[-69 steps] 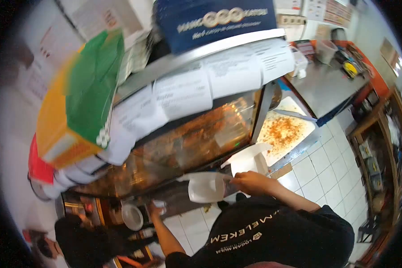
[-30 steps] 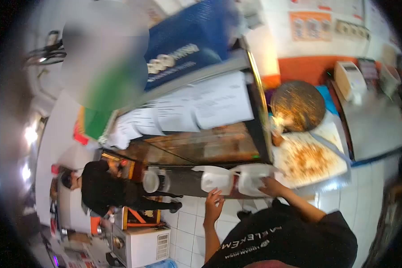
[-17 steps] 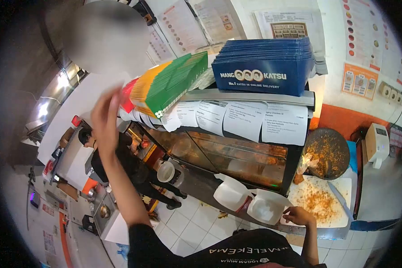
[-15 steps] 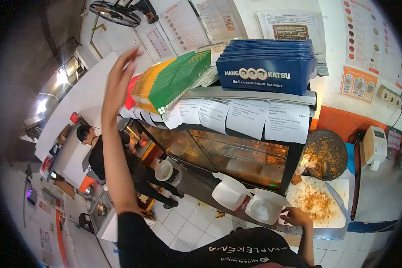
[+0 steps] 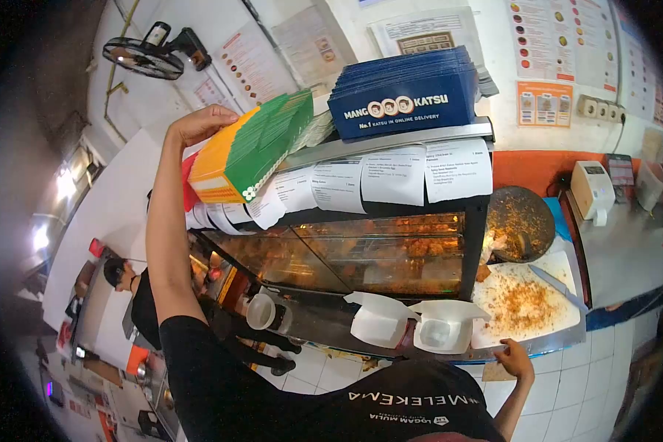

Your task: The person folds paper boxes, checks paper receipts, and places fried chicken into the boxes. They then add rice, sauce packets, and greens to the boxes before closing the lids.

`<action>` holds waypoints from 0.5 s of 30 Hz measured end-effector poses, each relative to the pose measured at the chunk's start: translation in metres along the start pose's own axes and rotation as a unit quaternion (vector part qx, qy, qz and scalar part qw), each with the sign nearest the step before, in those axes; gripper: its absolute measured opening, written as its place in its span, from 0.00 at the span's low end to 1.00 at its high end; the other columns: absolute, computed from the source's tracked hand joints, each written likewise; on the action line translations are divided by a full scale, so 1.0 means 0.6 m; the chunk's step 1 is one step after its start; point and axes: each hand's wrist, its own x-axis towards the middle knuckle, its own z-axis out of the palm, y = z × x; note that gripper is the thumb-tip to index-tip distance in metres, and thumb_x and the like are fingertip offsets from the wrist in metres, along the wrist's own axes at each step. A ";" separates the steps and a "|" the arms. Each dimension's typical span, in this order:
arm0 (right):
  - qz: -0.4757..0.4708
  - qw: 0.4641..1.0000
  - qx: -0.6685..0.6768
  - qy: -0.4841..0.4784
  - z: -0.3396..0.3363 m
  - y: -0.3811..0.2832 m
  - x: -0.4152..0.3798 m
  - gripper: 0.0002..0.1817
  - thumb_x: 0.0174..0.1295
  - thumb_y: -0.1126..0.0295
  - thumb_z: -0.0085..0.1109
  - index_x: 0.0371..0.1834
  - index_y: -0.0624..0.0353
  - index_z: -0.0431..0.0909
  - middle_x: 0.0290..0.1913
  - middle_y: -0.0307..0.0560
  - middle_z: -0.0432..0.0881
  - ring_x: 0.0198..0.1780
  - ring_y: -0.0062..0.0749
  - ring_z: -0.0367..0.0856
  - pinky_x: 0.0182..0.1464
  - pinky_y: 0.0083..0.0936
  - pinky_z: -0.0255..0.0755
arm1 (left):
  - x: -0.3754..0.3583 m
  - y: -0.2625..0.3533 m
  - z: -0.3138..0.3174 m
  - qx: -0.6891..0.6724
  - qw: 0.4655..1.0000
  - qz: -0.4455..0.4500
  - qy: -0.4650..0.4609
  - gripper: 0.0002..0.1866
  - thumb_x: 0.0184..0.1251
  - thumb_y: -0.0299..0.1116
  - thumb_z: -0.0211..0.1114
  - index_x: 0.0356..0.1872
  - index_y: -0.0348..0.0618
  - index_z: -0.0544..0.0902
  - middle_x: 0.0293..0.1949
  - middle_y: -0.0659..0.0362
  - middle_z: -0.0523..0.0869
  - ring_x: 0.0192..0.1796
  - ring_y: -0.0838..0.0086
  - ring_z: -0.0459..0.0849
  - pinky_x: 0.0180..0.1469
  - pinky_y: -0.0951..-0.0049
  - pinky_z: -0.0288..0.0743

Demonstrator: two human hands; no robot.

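My left hand [image 5: 205, 123] is raised to the row of folded yellow and green cartons [image 5: 252, 151] on top of the display case. Its fingers are closed together at the far upper edge of the yellow end; the thumb is hidden. My right hand [image 5: 516, 359] hangs low by the counter edge, fingers apart and nothing in them. Just left of it stand two open white paper boxes, one on the right [image 5: 443, 326] and one on the left [image 5: 380, 321]. The cutting board [image 5: 567, 317] with orange crumbs and a knife [image 5: 554, 285] lies just beyond it.
A stack of blue cartons [image 5: 405, 99] and hanging paper slips [image 5: 392, 179] top the glass case [image 5: 361, 254] of fried food. A crumb-covered round pan [image 5: 521, 225] stands right. A white tub [image 5: 261, 311] sits left. A co-worker [image 5: 146, 306] stands beyond my left arm.
My left hand has come down from the air onto the yellow end of the cartons. My right hand has moved away from the right white box. The view has shifted.
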 end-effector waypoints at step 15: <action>0.104 0.986 -0.009 0.132 0.023 -0.017 -0.070 0.26 0.59 0.64 0.70 0.59 0.66 0.78 0.38 0.57 0.86 0.40 0.42 0.86 0.45 0.35 0.79 | 0.047 0.039 -0.001 0.177 0.979 0.079 -0.057 0.20 0.63 0.26 0.71 0.56 0.33 0.84 0.45 0.62 0.90 0.41 0.86 0.85 0.43 0.84 0.79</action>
